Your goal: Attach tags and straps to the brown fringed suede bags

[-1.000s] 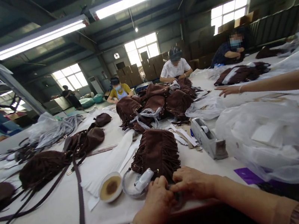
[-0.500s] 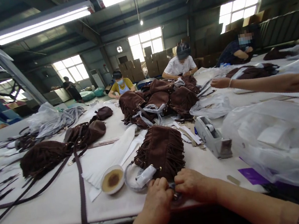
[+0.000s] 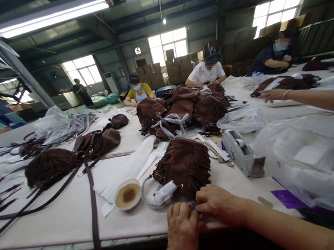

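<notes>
A dark brown fringed bag (image 3: pixel 181 163) lies on the table in front of me. My left hand (image 3: pixel 182 224) and my right hand (image 3: pixel 215 202) meet at its near end, by the table edge, fingers closed. Between their fingertips a small greyish, shiny piece (image 3: pixel 193 206) shows, like clear plastic wrapping; most of it is hidden. Left of the bag, its ring-shaped handle (image 3: pixel 148 199) is wrapped in clear plastic, with a white wrapped piece (image 3: pixel 165 193) on it. A white bowl (image 3: pixel 130 206) of yellowish-brown liquid stands beside the handle.
Several brown bags (image 3: pixel 184 111) are piled beyond. A tape dispenser (image 3: pixel 243 155) and a large clear plastic bag (image 3: pixel 315 160) occupy the right. Left lie more bags with straps, one strap (image 3: pixel 95 221) hanging over the edge. Another person's hand (image 3: pixel 271 95) reaches in from the right.
The camera view has shifted slightly. My left hand has turned more upright, still close to the right one. The other person's hand at right has moved rightward, its fingers now stretched out.
</notes>
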The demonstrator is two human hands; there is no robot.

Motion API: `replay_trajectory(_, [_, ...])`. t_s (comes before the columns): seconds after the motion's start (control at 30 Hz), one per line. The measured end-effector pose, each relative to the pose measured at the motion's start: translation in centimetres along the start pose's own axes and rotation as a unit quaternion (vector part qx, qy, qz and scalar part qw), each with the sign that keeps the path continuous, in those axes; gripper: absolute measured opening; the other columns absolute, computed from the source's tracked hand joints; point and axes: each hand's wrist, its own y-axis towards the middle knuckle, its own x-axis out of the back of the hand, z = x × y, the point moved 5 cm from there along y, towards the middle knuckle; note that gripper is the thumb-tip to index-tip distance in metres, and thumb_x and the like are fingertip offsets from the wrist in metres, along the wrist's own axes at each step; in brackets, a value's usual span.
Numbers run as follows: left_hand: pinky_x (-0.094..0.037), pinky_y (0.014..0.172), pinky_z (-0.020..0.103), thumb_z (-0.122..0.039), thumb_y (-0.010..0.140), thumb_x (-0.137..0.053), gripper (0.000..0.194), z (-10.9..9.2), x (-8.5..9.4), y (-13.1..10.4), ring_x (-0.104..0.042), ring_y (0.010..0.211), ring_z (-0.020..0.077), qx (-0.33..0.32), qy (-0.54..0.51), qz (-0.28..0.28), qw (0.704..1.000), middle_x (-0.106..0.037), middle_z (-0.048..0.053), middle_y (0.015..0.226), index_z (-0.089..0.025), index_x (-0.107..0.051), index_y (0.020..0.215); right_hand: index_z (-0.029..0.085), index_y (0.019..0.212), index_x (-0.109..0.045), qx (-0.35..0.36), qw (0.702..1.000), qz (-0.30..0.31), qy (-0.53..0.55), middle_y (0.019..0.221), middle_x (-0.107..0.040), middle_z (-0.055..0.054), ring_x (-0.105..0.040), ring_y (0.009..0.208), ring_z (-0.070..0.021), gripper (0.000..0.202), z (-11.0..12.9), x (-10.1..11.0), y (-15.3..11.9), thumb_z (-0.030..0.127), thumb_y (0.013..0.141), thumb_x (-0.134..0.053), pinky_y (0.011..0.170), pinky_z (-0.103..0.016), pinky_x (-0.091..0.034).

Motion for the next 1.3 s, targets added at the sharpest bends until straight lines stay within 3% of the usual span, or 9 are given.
replay_trajectory(0.13, [-0.039,0.097,0.050,-0.022,0.084,-0.069,0.026,0.2,0.3,-0.3,-0.053,0.098,0.0271,-0.008,0.011,0.002,1.000,-0.062,0.005,0.096,-0.028,-0.067,0.109,0.022,0.096,-0.068,-0.016,1.000,0.009,-0.009,0.087,-0.063,-0.003,-0.050,0.078,-0.0182,0.014,-0.1,-0.4,0.2,0.032,0.094,-0.058,0.067,-0.034,-0.028])
replay_trajectory(0.3, [-0.038,0.104,0.052,-0.018,0.083,-0.067,0.034,0.4,1.8,-0.9,-0.053,0.103,0.0275,-0.036,-0.025,0.021,0.999,-0.063,0.006,0.106,-0.025,-0.064,0.117,0.022,0.095,-0.068,-0.003,1.000,0.003,-0.014,0.086,-0.063,-0.004,-0.049,0.076,-0.0184,0.012,0.1,-1.4,0.0,0.031,0.090,-0.062,0.066,-0.034,-0.027])
replay_trajectory(0.43, [-0.044,0.097,0.046,-0.013,0.088,-0.056,0.035,0.8,3.0,-1.9,-0.054,0.105,0.0267,-0.052,-0.063,-0.034,0.996,-0.063,0.010,0.112,-0.021,-0.061,0.122,0.021,0.093,-0.068,0.004,1.000,0.001,-0.017,0.085,-0.063,-0.004,-0.049,0.076,-0.0183,0.011,0.1,-1.6,0.0,0.028,0.090,-0.060,0.066,-0.033,-0.027])
replay_trajectory(0.63, [-0.038,0.103,0.050,-0.029,0.088,-0.063,0.026,-0.5,0.9,-2.3,-0.056,0.110,0.0285,-0.049,-0.050,-0.172,0.983,-0.067,0.007,0.107,-0.022,-0.065,0.113,0.019,0.085,-0.065,0.008,1.000,-0.021,-0.010,0.086,-0.064,-0.006,-0.051,0.076,-0.0196,0.039,0.7,-2.1,0.2,0.058,0.086,-0.061,0.066,-0.033,-0.031])
replay_trajectory(0.77, [-0.032,0.106,0.049,-0.021,0.089,-0.060,0.008,-0.7,-0.3,-1.9,-0.059,0.105,0.0253,-0.020,-0.059,-0.186,0.980,-0.066,0.002,0.083,-0.024,-0.067,0.088,0.019,0.082,-0.065,-0.017,0.999,-0.035,0.008,0.085,-0.063,-0.006,-0.052,0.076,-0.0195,0.038,0.6,-1.8,-0.1,0.056,0.089,-0.057,0.067,-0.033,-0.033])
replay_trajectory(0.87, [-0.033,0.104,0.048,-0.019,0.086,-0.063,0.007,-0.5,-0.1,-1.7,-0.059,0.103,0.0242,-0.009,-0.080,-0.193,0.978,-0.066,0.000,0.080,-0.025,-0.066,0.083,0.020,0.088,-0.068,-0.034,0.998,-0.015,0.042,0.086,-0.063,-0.005,-0.055,0.079,-0.0184,0.015,0.2,-0.4,-0.2,0.032,0.091,-0.058,0.068,-0.031,-0.033])
replay_trajectory(0.93, [-0.033,0.102,0.048,-0.020,0.084,-0.066,0.008,-0.4,0.2,-1.6,-0.059,0.102,0.0244,-0.001,-0.091,-0.192,0.977,-0.068,-0.001,0.083,-0.027,-0.068,0.088,0.024,0.097,-0.069,-0.039,0.998,0.008,0.040,0.087,-0.064,-0.004,-0.056,0.078,-0.0177,0.016,0.0,0.7,0.0,0.020,0.087,-0.056,0.065,-0.030,-0.032])
replay_trajectory(1.13, [-0.027,0.108,0.053,-0.016,0.087,-0.060,0.018,0.2,1.0,-1.3,-0.058,0.108,0.0260,-0.015,-0.117,-0.191,0.975,-0.068,-0.001,0.080,-0.030,-0.069,0.094,0.027,0.095,-0.069,-0.028,0.988,0.143,-0.049,0.079,-0.067,-0.005,-0.060,0.070,-0.0224,0.018,0.9,2.1,1.8,0.031,0.078,-0.066,0.060,-0.031,-0.031])
replay_trajectory(1.3, [-0.021,0.115,0.057,-0.016,0.089,-0.057,0.014,1.0,1.3,-2.0,-0.056,0.117,0.0272,-0.033,-0.117,-0.162,0.979,-0.066,0.000,0.080,-0.027,-0.066,0.085,0.023,0.096,-0.068,-0.025,0.983,0.163,-0.084,0.080,-0.071,-0.007,-0.065,0.073,-0.0232,0.014,1.4,1.1,2.4,0.022,0.085,-0.060,0.061,-0.032,-0.034])
